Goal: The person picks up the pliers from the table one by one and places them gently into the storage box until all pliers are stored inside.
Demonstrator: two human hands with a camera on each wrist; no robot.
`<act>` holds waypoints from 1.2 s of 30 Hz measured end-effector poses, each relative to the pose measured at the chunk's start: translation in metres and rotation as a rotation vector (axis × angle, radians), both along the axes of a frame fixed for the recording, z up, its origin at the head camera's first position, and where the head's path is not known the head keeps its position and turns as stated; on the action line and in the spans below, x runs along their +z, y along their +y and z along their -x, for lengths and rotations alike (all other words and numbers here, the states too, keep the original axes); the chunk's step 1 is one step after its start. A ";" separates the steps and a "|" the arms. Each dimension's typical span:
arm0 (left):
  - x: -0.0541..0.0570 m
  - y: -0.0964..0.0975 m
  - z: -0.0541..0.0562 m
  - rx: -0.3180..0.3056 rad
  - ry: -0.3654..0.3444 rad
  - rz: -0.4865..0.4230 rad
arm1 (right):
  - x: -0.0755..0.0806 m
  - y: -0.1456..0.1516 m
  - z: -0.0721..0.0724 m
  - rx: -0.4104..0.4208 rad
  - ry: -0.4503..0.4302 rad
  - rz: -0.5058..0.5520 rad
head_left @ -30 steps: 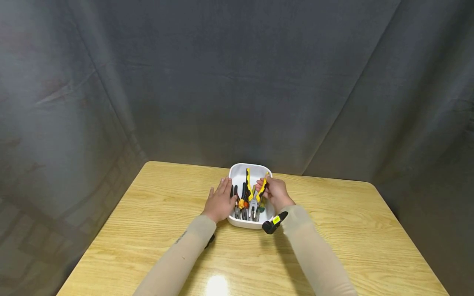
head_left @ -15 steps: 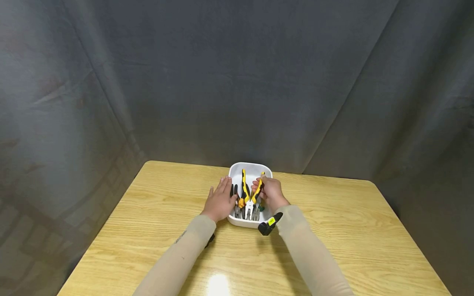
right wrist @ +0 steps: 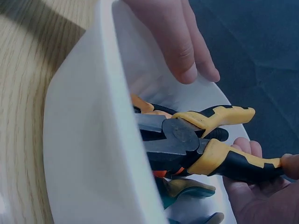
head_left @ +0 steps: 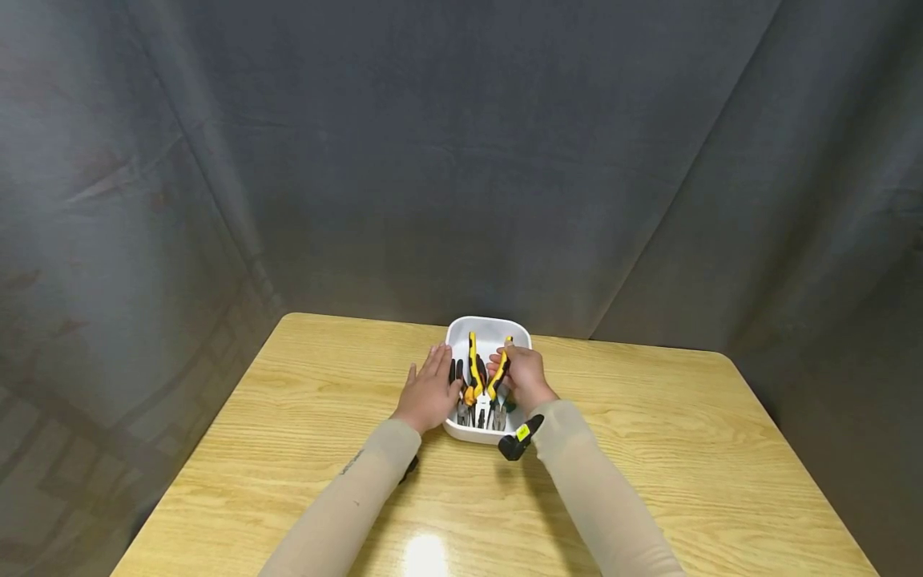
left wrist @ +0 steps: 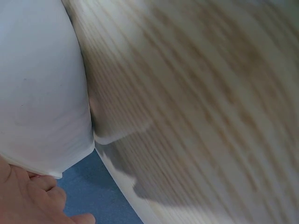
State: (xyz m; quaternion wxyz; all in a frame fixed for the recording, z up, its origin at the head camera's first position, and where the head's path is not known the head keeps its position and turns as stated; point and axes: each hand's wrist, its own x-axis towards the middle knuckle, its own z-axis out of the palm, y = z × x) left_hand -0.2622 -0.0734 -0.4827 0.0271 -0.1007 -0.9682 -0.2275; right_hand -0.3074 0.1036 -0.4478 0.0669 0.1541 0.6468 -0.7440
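Observation:
My right hand (head_left: 528, 375) grips one yellow-and-black handle of a pair of pliers (right wrist: 180, 135), its thumb and fingers on the handle's end. The handles are spread and the metal head points toward me, inside a white plastic bin (head_left: 472, 437). My left hand (head_left: 425, 394) rests on the bin's left rim with fingers straight; some of its fingers (right wrist: 182, 51) hang over the rim in the right wrist view. Beside the held pliers lie black-handled pliers (head_left: 462, 413), an orange-and-black handled tool (head_left: 470, 395) and green-handled pliers (right wrist: 191, 189), partly hidden.
The bin stands near the far edge of a wood-grain table (head_left: 346, 353). Behind the table hangs a dark grey curtain (head_left: 461, 176). A black wrist camera (head_left: 515, 445) on my right wrist hangs close to the bin's front right corner.
My right hand has shifted left with the yellow-and-black pliers, lower into the bin among the other tools. My left hand has stayed on the rim.

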 end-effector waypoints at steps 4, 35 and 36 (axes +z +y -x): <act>0.000 0.000 0.000 0.000 -0.004 0.003 | -0.001 0.000 0.000 -0.006 0.010 -0.022; 0.001 -0.002 0.000 -0.003 0.002 -0.012 | -0.031 -0.009 -0.002 0.048 0.157 -0.292; 0.001 -0.002 0.000 -0.003 0.002 -0.010 | -0.032 -0.009 -0.002 0.052 0.156 -0.298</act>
